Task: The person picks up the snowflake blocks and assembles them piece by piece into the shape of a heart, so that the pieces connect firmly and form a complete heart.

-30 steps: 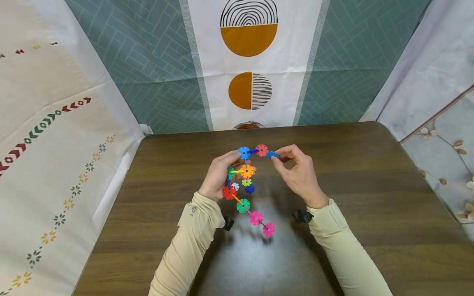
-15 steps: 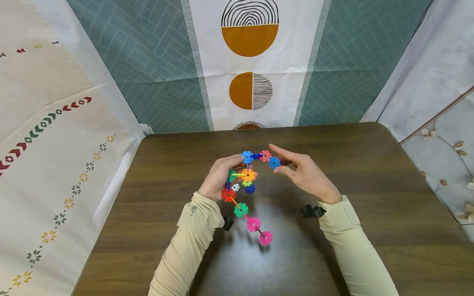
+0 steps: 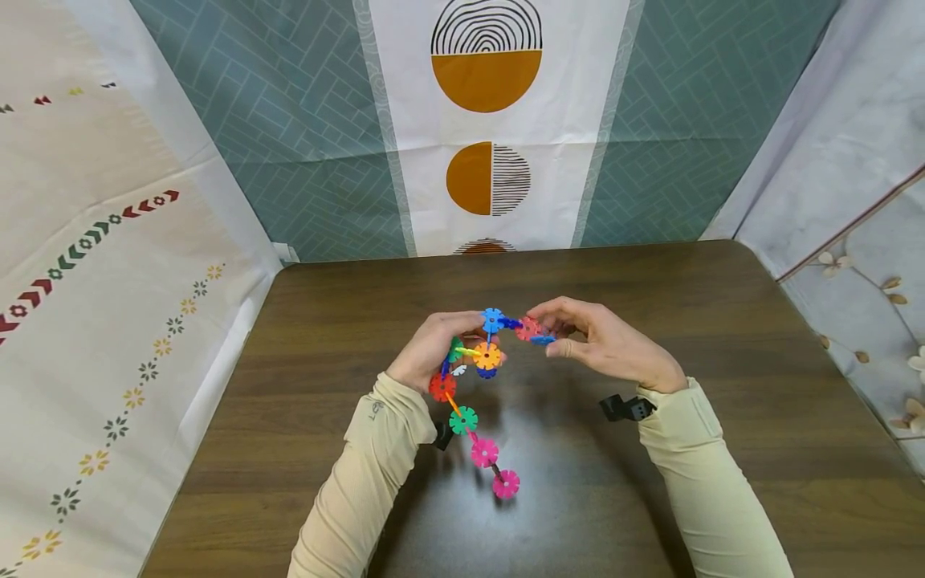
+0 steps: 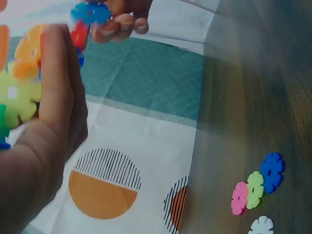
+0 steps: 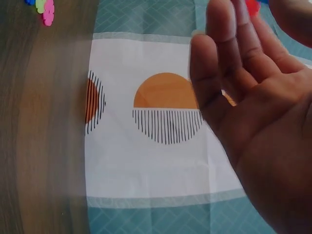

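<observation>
the toy chain [image 3: 473,377] of snap-together plastic flower discs hangs in the air above the middle of the dark wooden desk [image 3: 723,337], held between both hands. the left hand [image 3: 426,352] has its fingers curled round the upper cluster, where the orange disc [image 3: 487,356] and a light blue disc [image 3: 493,319] sit; the left wrist view shows the thumb pressed flat against the orange and yellow-green pieces. the right hand [image 3: 610,343] pinches the far end of the chain, where a red disc [image 3: 528,327] and a small blue disc [image 3: 542,339] meet, its fingertips closed on them, though the right wrist view shows mostly palm and little of the pinch itself. below the left hand a tail of red, green and two pink discs [image 3: 495,468] dangles free toward the desk, with nothing supporting it. that loose tail looks like the weak point: if either hand twists or pulls hard at the top, a slotted joint could slip and drop the lower discs onto the desk. a squeeze at an angle on the end piece could also pop it out of its slot, since such discs likely hold by friction only. a few spare discs [image 4: 257,187] lie on the desk.
</observation>
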{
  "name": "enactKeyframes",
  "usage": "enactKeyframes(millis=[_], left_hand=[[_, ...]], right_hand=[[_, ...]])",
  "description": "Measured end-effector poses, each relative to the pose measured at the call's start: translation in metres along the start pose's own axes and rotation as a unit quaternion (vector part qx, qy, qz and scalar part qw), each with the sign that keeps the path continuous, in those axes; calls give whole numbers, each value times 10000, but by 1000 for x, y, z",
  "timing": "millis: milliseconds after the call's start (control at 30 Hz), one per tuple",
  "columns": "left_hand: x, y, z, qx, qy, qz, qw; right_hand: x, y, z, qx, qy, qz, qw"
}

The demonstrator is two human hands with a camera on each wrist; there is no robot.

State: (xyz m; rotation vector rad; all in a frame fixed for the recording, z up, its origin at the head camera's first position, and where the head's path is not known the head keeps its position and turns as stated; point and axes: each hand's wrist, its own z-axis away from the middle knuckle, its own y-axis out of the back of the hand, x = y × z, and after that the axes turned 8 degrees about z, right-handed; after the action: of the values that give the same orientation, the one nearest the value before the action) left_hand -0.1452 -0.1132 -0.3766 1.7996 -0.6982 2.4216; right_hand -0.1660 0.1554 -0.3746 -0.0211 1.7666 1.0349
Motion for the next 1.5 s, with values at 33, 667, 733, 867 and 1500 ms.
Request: enactKeyframes(millis=[33, 667, 733, 867, 1500], left_hand=[[0, -2, -1, -63, 21, -15, 10000], [0, -15, -2, -730, -52, 818, 9940], [1, -16, -1, -809, -37, 871, 9929], [0, -15, -1, -905, -63, 907, 9917], [-2, -16, -2, -132, -508, 166, 9985]], right_hand=[[-1, -1, 0, 21, -40, -100, 9999], [-9, -27, 0, 1605, 201, 537, 9854], [-10, -30, -1, 1672, 356, 662, 9830], [-11, -33, 0, 1764, 516, 780, 9799], [-8, -38, -3, 1943, 750, 697, 9756]])
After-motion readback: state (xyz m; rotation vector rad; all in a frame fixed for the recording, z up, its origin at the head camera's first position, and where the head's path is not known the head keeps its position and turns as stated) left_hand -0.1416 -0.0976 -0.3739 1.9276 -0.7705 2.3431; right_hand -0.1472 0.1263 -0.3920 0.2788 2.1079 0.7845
